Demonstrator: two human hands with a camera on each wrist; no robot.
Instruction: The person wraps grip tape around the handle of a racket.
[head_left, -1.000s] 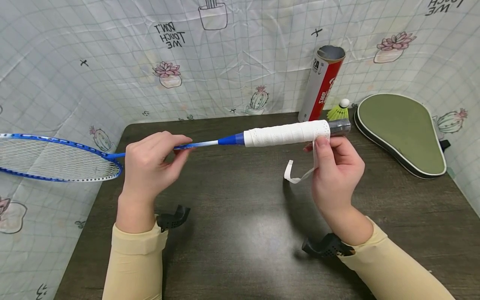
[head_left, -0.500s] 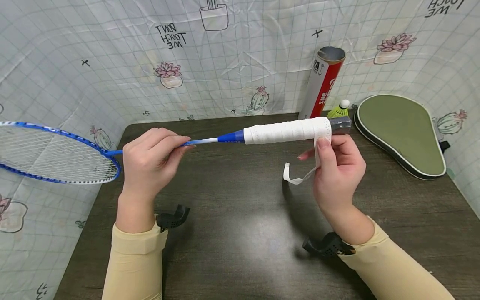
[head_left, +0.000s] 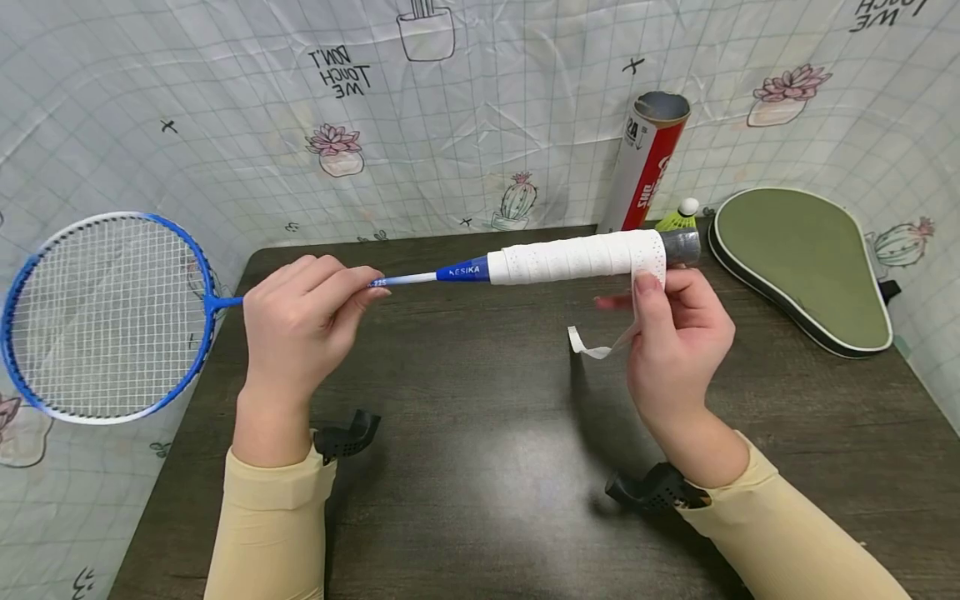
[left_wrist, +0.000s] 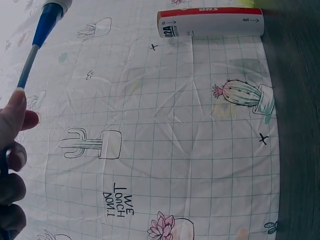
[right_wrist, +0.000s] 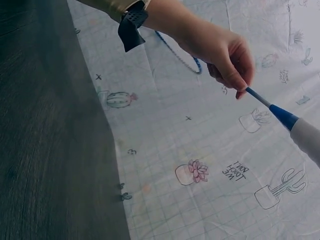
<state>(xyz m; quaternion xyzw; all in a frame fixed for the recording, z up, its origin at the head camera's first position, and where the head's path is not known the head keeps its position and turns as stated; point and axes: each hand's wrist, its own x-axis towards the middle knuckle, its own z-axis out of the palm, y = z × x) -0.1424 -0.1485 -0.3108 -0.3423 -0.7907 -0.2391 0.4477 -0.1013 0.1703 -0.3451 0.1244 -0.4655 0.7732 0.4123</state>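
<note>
A blue and white badminton racket [head_left: 112, 317] is held level above the table, strings facing the head camera. My left hand [head_left: 303, 325] pinches its thin shaft between thumb and fingers. White perforated grip tape [head_left: 577, 260] wraps most of the handle in overlapping turns, while the dark butt end [head_left: 681, 247] stays bare. Just below that end my right hand [head_left: 678, 346] pinches the tape strip between thumb and fingers. The strip's loose tail [head_left: 588, 346] hangs and curls to the left. In the left wrist view, the fingers [left_wrist: 12, 115] close on the shaft.
Behind the handle stands a red and white shuttlecock tube [head_left: 643, 162], beside a yellow shuttlecock [head_left: 681, 214]. An olive paddle case [head_left: 810, 258] lies at the right on the dark table [head_left: 480, 467]. A patterned cloth [head_left: 450, 125] hangs along the back and sides.
The racket has rolled about its long axis, so its head turns from nearly edge-on to face the camera and lettering on the cone shows. The tape strip has shifted slightly toward the butt end.
</note>
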